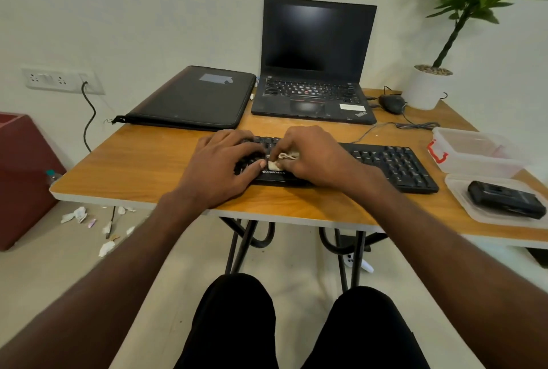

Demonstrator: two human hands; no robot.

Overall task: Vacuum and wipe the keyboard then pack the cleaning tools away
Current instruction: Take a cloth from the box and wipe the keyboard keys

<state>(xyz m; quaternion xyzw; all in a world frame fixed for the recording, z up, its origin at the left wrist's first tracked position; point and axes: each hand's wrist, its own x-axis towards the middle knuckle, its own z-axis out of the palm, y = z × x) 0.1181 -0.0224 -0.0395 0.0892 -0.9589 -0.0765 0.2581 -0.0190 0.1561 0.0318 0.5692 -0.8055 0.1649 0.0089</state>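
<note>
The keyboard (385, 164) sits at the front-centre of the table (133, 167), w/ both hands on its left half, close together. The right hand (314, 155) pinches a small crumpled wipe (284, 158) against the keys; the left hand (221, 161) lies flat w/ fingers spread on the keys, prob. steadying the board, holding nothing. Looks like the wipe stage is underway; the right half of the keys isn't reached yet. The handheld vacuum (507, 198) lies on a clear lid (462, 190) at the table's right edge, so vacuuming is likely done, tho can't confirm. Packing is still left: the open plastic box (474, 152) w/ red clip sits just behind the lid, no tools visibly in it. Further out: laptop (314, 63), black sleeve (192, 98), mouse (391, 103) & potted plant (430, 86) at the back. The keyboard's cable runs off behind it, clear of the hands. Nothing blocks the way to the box. Paper scraps (77, 214) on the floor at left.
</note>
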